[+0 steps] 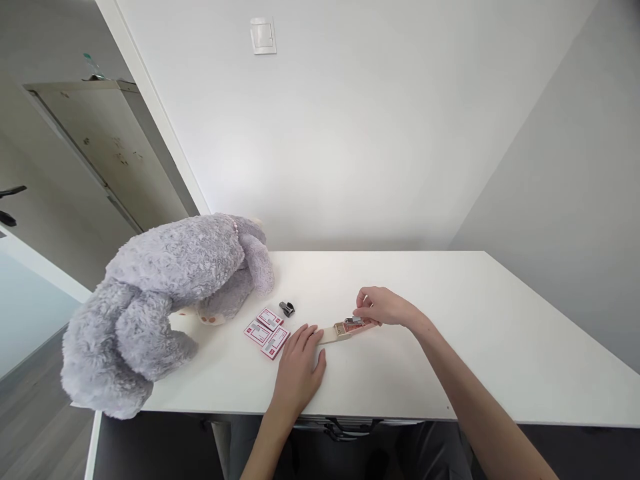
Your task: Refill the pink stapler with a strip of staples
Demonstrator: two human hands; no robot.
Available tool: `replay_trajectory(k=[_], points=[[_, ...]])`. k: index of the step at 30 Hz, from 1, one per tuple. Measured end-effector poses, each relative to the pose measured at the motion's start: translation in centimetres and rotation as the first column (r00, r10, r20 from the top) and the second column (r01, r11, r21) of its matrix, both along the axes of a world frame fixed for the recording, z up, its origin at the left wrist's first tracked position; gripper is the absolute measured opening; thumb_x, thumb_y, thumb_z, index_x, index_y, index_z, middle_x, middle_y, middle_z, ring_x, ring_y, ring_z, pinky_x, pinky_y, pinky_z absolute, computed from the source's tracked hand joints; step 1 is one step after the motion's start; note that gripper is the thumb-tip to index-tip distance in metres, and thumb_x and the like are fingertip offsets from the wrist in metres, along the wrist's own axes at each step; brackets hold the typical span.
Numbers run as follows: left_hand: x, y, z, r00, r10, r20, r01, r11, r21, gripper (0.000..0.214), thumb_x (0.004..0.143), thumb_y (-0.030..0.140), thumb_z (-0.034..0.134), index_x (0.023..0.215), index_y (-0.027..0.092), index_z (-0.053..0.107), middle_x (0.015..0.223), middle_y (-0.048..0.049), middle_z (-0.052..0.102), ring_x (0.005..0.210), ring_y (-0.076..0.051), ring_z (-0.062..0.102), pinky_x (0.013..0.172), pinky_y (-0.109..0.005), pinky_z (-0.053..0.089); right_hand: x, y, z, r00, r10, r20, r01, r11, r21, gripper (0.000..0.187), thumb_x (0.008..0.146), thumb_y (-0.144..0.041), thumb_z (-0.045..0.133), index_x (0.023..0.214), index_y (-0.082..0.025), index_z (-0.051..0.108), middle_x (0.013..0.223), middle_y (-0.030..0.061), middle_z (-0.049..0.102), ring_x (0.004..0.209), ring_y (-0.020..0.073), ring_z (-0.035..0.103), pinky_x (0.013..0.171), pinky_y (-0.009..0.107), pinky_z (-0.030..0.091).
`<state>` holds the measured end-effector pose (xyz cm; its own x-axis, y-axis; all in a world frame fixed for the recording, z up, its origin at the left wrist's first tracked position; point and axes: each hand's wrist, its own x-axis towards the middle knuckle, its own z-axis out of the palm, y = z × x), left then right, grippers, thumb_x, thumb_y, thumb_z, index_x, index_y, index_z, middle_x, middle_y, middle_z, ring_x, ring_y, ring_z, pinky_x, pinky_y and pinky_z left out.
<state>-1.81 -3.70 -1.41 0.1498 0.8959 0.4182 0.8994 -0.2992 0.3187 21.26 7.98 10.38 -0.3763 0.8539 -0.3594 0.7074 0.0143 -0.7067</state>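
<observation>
An opened-out stapler [344, 328] lies on the white table, with a cream part to the left, a metal section in the middle and a pinkish part to the right. My left hand [299, 367] rests palm down, fingers outstretched, its fingertips on the stapler's cream end and the thumb apart. At the other end, my right hand [383, 307] has its fingers bent and closed on the stapler, near its silver metal piece. The fingertips hide part of that end. Just left of my left hand lie several small red-and-white boxes [275, 341], with a small black staple remover [287, 309] behind them.
A large grey-lilac plush toy [175, 267] lies over the left side of the table [450, 360]. The wall [350, 147] with a light switch [263, 35] rises behind the table. Farther left stand a cabinet [110, 140] and a door handle [11, 203].
</observation>
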Motion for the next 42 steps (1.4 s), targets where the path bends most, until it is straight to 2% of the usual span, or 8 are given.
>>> replay_trajectory(k=[7, 16, 22, 30, 36, 42], points=[[0.0, 0.0, 0.0, 1.0, 0.004, 0.004, -0.004, 1.0, 0.01, 0.036, 0.098, 0.024, 0.055, 0.132, 0.025, 0.062, 0.14, -0.0074, 0.066, 0.136, -0.029, 0.057, 0.112, -0.051, 0.049, -0.4, 0.1, -0.5, 0.998, 0.026, 0.051, -0.025, 1.0, -0.013, 0.015, 0.084, -0.021, 0.068, 0.079, -0.023, 0.054, 0.068, 0.0002, 0.071, 0.059, 0.0146, 0.058, 0.054, 0.026, 0.041], [0.0, 0.0, 0.0, 1.0, 0.0, 0.002, 0.0, 1.0, 0.004, 0.036, 0.098, 0.024, 0.054, 0.133, 0.024, 0.061, 0.14, -0.0082, 0.066, 0.137, -0.029, 0.056, 0.112, -0.052, 0.049, -0.6, 0.0, -0.9, 1.0, -0.006, 0.019, 0.006, 1.0, -0.01, 0.015, 0.083, -0.018, 0.067, 0.082, -0.023, 0.052, 0.071, -0.0001, 0.074, 0.053, 0.0119, 0.058, 0.053, 0.025, 0.043], [0.0, 0.0, -0.1, 1.0, -0.004, 0.005, 0.004, 1.0, 0.005, 0.036, 0.098, 0.024, 0.054, 0.133, 0.024, 0.061, 0.141, -0.0087, 0.065, 0.137, -0.03, 0.056, 0.112, -0.053, 0.049, -0.6, -0.5, -1.5, 0.999, -0.04, 0.006, 0.04, 0.999, -0.001, 0.013, 0.086, -0.021, 0.064, 0.087, -0.024, 0.052, 0.065, -0.0009, 0.074, 0.056, 0.0145, 0.064, 0.058, 0.026, 0.048], [0.0, 0.0, 0.0, 1.0, -0.005, 0.008, 0.004, 1.0, 0.011, 0.037, 0.098, 0.024, 0.054, 0.134, 0.025, 0.061, 0.14, -0.008, 0.066, 0.137, -0.029, 0.057, 0.112, -0.052, 0.049, -0.9, -1.3, -0.9, 0.996, -0.082, 0.042, 0.081, 0.997, 0.02, 0.009, 0.089, -0.026, 0.061, 0.092, -0.024, 0.053, 0.066, -0.0007, 0.076, 0.062, 0.0176, 0.069, 0.061, 0.029, 0.049], [0.0, 0.0, 0.0, 1.0, -0.006, 0.005, 0.005, 1.0, 0.01, 0.036, 0.098, 0.024, 0.055, 0.134, 0.024, 0.061, 0.141, -0.0076, 0.065, 0.137, -0.029, 0.056, 0.112, -0.051, 0.05, -0.5, -1.8, -0.4, 0.991, -0.107, 0.075, 0.1, 0.991, 0.091, 0.007, 0.09, -0.026, 0.06, 0.092, -0.025, 0.053, 0.069, -0.0004, 0.076, 0.065, 0.0178, 0.07, 0.062, 0.029, 0.048], [0.0, 0.0, -0.1, 1.0, -0.002, -0.004, 0.001, 1.0, -0.008, 0.037, 0.099, 0.024, 0.054, 0.135, 0.024, 0.059, 0.142, -0.0086, 0.064, 0.138, -0.029, 0.055, 0.113, -0.053, 0.048, -0.5, -2.0, -0.9, 0.996, -0.072, 0.048, 0.069, 0.996, 0.055, 0.006, 0.091, -0.028, 0.06, 0.092, -0.025, 0.055, 0.075, -0.0006, 0.077, 0.064, 0.0161, 0.069, 0.059, 0.027, 0.047]])
